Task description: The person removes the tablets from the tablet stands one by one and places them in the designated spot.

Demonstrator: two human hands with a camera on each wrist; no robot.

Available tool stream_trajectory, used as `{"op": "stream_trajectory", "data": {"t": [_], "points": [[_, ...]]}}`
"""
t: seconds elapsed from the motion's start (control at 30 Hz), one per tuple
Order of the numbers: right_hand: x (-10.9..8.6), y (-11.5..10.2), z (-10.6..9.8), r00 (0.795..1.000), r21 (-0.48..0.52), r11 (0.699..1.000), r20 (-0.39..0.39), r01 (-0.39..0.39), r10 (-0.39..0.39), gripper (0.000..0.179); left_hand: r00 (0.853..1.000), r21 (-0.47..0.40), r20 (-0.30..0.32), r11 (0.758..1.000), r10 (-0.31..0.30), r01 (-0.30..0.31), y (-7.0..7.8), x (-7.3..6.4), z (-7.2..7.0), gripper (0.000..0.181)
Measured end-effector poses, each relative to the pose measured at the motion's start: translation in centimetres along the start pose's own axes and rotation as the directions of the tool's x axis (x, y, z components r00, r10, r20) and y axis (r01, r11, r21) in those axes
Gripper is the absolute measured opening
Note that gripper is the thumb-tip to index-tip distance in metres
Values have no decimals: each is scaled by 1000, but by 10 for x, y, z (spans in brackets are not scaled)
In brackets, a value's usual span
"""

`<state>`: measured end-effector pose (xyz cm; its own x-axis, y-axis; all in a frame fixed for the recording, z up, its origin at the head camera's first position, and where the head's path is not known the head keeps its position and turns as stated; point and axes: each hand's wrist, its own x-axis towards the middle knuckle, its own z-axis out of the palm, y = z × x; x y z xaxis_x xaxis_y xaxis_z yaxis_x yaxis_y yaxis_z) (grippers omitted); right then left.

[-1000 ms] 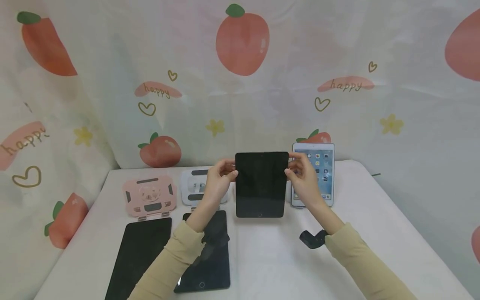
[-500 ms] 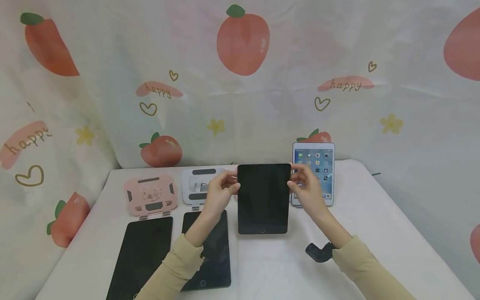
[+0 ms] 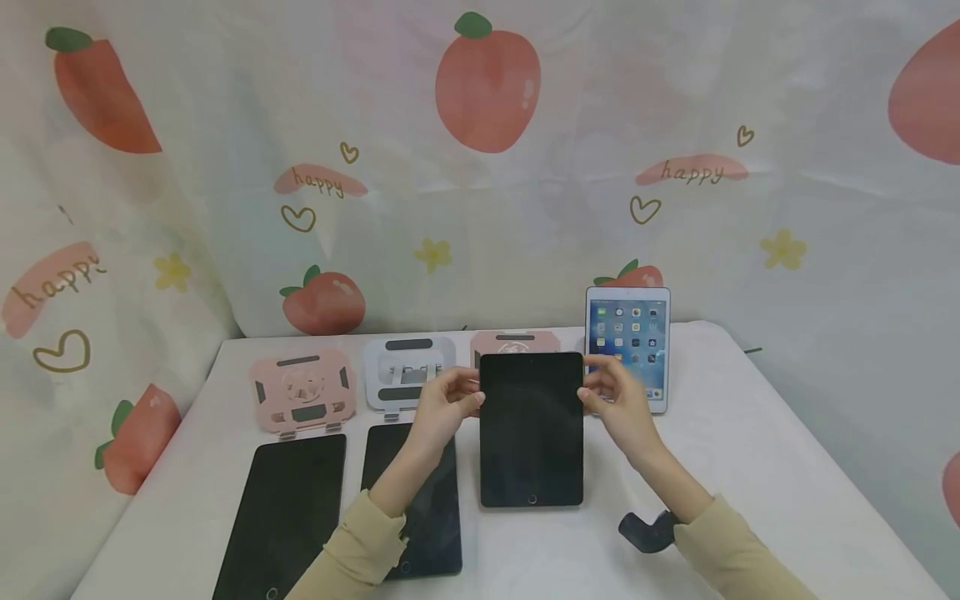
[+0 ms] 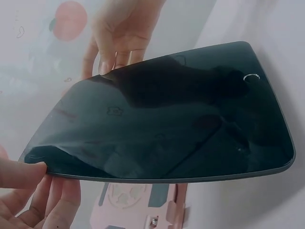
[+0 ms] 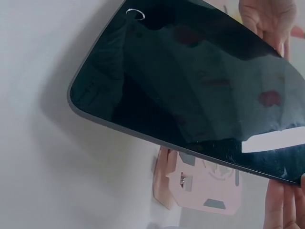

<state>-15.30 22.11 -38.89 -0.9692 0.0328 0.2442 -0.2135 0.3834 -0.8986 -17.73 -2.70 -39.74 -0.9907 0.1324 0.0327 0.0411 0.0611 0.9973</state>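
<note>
Between both hands is a black tablet (image 3: 532,429), tilted with its dark screen toward me and its home button at the bottom. My left hand (image 3: 441,410) pinches its left edge near the top, thumb in front and fingers behind. On the opposite edge my right hand (image 3: 622,408) pinches it the same way. Behind the tablet, a pink stand (image 3: 517,340) is mostly hidden in the head view; its hinge and dark pads show in the right wrist view (image 5: 205,183). Whether the tablet's lower edge touches the table I cannot tell.
A white tablet (image 3: 645,333) with a lit screen stands upright at the back right. On the left are a pink stand (image 3: 303,392), a white stand (image 3: 409,375) and two black tablets, one outer (image 3: 288,508) and one inner (image 3: 435,508). A white cloth (image 3: 750,467) covers the table.
Both hands have brought the black tablet down and toward me, keeping their grip on its sides. The pink stand behind it has come into view.
</note>
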Motion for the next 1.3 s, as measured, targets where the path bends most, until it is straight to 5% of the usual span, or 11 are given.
{"op": "stream_trajectory", "data": {"t": [1.3], "points": [[-9,39,10,955,75,959,145,-273,260,42,979,-116,81,974,-187,195,-52,-4,-2,32]]}}
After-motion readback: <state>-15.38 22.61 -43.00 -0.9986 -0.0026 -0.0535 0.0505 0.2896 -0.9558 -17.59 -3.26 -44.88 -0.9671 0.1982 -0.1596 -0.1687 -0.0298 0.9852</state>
